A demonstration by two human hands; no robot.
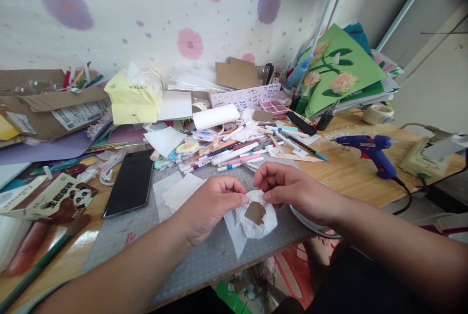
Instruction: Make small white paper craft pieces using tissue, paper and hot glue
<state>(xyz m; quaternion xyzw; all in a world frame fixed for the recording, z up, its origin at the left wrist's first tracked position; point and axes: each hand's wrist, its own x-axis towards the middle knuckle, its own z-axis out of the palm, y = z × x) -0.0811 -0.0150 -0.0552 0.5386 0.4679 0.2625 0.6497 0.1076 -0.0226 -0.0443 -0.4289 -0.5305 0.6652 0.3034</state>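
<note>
Both of my hands meet over the front of a grey cutting mat. Between them is a small piece of white textured tissue with a brown cardboard scrap lying on it. My left hand pinches the tissue's top left edge with thumb and fingers. My right hand pinches its top right edge. A strip of white paper hangs below the tissue.
A black phone lies left on the mat. Several markers and pens are heaped behind my hands. A blue glue gun rests right on the wooden desk. Green flower cards, a tissue pack and a cardboard box stand at the back.
</note>
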